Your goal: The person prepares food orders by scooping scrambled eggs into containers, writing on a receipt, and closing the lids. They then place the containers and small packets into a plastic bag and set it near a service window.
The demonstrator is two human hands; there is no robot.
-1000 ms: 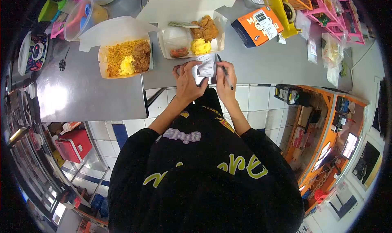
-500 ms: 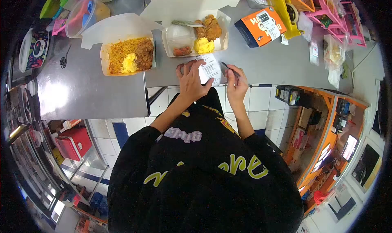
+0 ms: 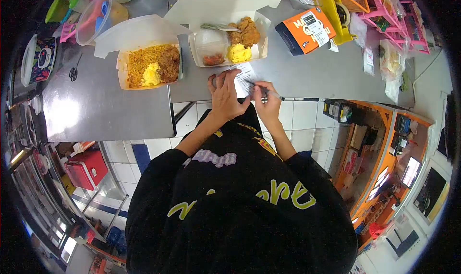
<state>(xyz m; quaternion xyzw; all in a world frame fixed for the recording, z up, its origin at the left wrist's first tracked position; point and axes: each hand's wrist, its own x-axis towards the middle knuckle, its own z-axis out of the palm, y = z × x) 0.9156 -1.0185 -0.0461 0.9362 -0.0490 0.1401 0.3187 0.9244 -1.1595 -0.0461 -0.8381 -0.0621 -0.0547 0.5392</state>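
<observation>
A white printed receipt lies on the steel counter, just below an open food box. My left hand rests on the receipt's left side, fingers spread and bent, pressing it down. Between the fingers and thumb of my right hand is a dark pen, its tip at the receipt's right part. The near box contains white rice, fried chicken, scrambled egg and a red relish.
Left of it, another open box holds noodles, chicken and egg. At right stand a closed orange box, a yellow tape dispenser and pink baskets. Scissors lie at left. The steel counter ends close to my body.
My right hand has moved left over the receipt, and the pen now slants with its tip on the paper. The left hand stays in place.
</observation>
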